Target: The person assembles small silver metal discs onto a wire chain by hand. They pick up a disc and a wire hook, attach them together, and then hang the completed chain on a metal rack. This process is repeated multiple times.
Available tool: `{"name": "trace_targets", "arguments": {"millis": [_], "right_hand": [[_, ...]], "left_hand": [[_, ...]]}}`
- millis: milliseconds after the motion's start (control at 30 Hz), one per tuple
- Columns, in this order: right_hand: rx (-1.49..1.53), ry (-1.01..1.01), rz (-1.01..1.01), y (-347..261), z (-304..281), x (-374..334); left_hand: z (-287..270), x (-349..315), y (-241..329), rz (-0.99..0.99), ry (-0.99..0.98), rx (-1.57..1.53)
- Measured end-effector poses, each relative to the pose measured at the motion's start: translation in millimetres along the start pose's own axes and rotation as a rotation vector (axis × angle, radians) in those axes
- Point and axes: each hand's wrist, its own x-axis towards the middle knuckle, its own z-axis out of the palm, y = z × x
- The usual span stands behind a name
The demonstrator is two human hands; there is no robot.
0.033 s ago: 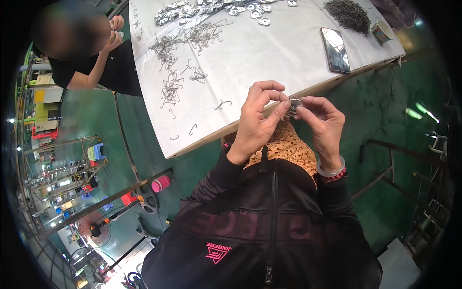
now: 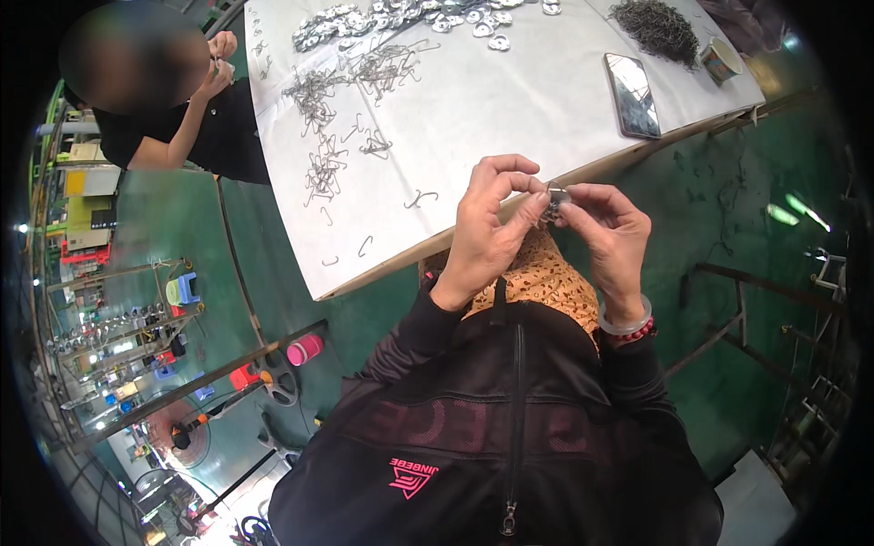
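Note:
Just off the near edge of the table, my two hands meet fingertip to fingertip. Between them is a small round metal piece point(image 2: 558, 196), partly covered by the fingers. My right hand point(image 2: 621, 238) pinches it between thumb and forefinger. My left hand point(image 2: 490, 223) is closed in a pinch at its left side, where a thin bent wire point(image 2: 553, 185) shows; the far end of the wire is hidden. Loose bent wire hooks point(image 2: 319, 168) lie scattered on the white tabletop point(image 2: 473, 109) ahead and to the left. Beyond them is a heap of silver metal discs point(image 2: 391, 16).
A phone point(image 2: 633, 96) rests near the table's right edge. Farther right are a pile of dark wire pieces point(image 2: 655, 29) and a paper cup point(image 2: 720, 61). A co-worker point(image 2: 173, 127) sits at the left side. Metal frames point(image 2: 737, 314) stand on the green floor at right.

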Motion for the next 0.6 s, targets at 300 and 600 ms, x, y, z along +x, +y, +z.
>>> {"name": "trace_targets", "arguments": {"millis": [300, 600], "right_hand": [[-0.13, 0.069, -0.159, -10.4, 12.1, -12.6], [-0.165, -0.156, -0.141, -11.3, 0.4, 2.5]], "left_hand": [[12.3, -6.0, 16.5, 0.055, 0.131, 0.129], [15.5, -12.0, -1.5, 0.03, 0.025, -0.14]]}}
